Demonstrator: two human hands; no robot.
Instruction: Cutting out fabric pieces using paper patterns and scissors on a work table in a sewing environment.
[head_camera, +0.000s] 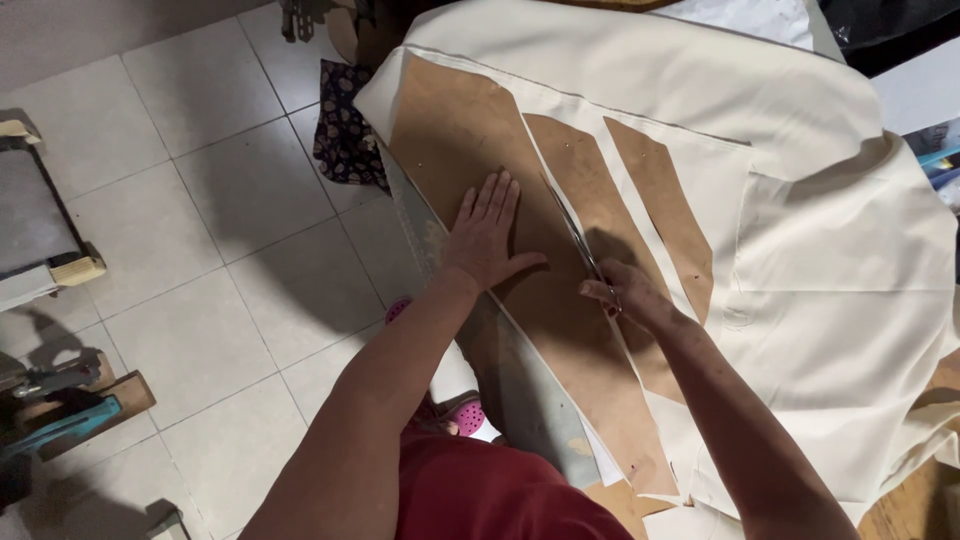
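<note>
Left hand (487, 235): lay flat, fingers spread, on the stiff brown paper pattern (470, 150).
Right hand (625, 295): gripped slim steel scissors (572, 228), blades along that pattern's right edge.
Cream fabric (800, 220): smooth, under the pattern.

A dark patterned cloth (345, 125) lies on the tiled floor (200, 250) near pink shoes (467, 415).

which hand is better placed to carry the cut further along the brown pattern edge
Right, probably. The right hand already grips the scissors, blades lying along the edge of the brown paper pattern on the cream fabric. The left hand lies flat on the pattern, pinning it.
</note>
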